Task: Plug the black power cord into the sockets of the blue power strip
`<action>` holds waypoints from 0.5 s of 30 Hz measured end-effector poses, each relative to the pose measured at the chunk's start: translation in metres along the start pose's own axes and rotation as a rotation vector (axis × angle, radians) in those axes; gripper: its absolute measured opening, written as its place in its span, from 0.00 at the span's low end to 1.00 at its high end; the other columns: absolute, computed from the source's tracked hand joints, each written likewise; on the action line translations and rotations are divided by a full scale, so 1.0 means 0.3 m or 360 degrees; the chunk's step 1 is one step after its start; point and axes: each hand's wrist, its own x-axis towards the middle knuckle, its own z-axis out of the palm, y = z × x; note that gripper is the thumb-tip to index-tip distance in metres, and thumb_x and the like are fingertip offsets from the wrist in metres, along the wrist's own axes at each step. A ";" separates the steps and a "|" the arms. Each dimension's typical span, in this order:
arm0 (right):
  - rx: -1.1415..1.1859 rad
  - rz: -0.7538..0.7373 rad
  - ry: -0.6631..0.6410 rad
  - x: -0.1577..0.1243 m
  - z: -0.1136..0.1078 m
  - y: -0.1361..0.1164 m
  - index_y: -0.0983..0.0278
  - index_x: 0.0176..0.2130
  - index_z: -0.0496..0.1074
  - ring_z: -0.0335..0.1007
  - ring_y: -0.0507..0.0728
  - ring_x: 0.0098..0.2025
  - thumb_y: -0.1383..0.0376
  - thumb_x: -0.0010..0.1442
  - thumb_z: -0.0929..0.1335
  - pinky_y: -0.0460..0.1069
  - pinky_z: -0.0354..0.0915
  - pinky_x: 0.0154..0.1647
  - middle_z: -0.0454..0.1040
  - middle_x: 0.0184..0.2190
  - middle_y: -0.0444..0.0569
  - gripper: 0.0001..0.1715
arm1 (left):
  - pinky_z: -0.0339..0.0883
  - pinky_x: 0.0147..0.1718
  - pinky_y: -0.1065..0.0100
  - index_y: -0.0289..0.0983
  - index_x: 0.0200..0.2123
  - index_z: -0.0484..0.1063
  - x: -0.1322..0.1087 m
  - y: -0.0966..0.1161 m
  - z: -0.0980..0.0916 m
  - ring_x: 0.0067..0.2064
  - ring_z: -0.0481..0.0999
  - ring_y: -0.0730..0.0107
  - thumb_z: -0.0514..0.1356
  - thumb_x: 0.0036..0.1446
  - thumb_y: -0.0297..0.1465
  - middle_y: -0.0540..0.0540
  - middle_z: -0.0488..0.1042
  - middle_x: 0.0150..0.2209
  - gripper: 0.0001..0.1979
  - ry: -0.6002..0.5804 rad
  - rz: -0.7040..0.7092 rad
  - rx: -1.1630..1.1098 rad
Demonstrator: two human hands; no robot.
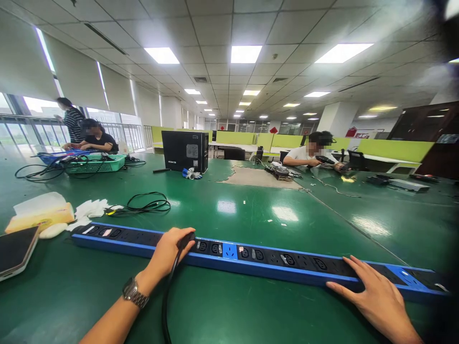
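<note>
A long blue and black power strip [265, 263] lies across the green table in front of me, with rows of sockets on its top face. My left hand [172, 248], a metal watch on its wrist, is closed round a black plug [188, 239] at the strip's left-middle part. Whether the plug is seated in a socket is hidden. Its black cable [168, 296] hangs down past my wrist toward the near edge of view. My right hand [373, 296] rests on the strip's right part, fingers spread over the top and thumb against the near side.
Coiled black cable [148, 203], a tissue pack [41, 217] and a phone [17, 251] lie to the left. Farther off are a green basket [96, 165] with cables, a black computer case [184, 150] and gloves [191, 174]. Several people are around the table's far side.
</note>
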 end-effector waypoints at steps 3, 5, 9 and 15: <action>0.0019 -0.0013 0.0001 0.001 0.004 0.007 0.63 0.53 0.71 0.63 0.74 0.60 0.32 0.41 0.64 0.68 0.58 0.59 0.70 0.58 0.59 0.52 | 0.70 0.40 0.62 0.40 0.48 0.77 -0.003 0.004 0.005 0.38 0.76 0.61 0.57 0.62 0.40 0.42 0.79 0.36 0.17 0.0012 -0.0025 0.0139; 0.0027 -0.0012 -0.0003 0.002 0.007 0.012 0.62 0.53 0.71 0.63 0.74 0.60 0.33 0.41 0.64 0.68 0.58 0.59 0.70 0.58 0.59 0.51 | 0.69 0.41 0.61 0.39 0.48 0.77 0.002 -0.007 -0.001 0.38 0.76 0.60 0.57 0.61 0.39 0.41 0.78 0.36 0.17 0.0057 -0.0122 0.0238; 0.0018 -0.0022 -0.0008 0.001 0.011 0.016 0.63 0.54 0.70 0.63 0.74 0.61 0.32 0.42 0.64 0.69 0.58 0.59 0.70 0.59 0.59 0.52 | 0.70 0.42 0.61 0.39 0.49 0.77 0.010 -0.028 -0.025 0.38 0.77 0.60 0.57 0.60 0.40 0.41 0.78 0.36 0.18 0.0043 -0.0233 0.0175; -0.0013 -0.0034 0.0010 -0.003 0.007 0.006 0.63 0.54 0.70 0.63 0.73 0.60 0.31 0.42 0.64 0.68 0.59 0.58 0.69 0.59 0.59 0.53 | 0.71 0.43 0.60 0.40 0.49 0.77 -0.006 -0.028 -0.033 0.39 0.79 0.59 0.57 0.58 0.45 0.43 0.80 0.37 0.22 0.0053 -0.0286 -0.0064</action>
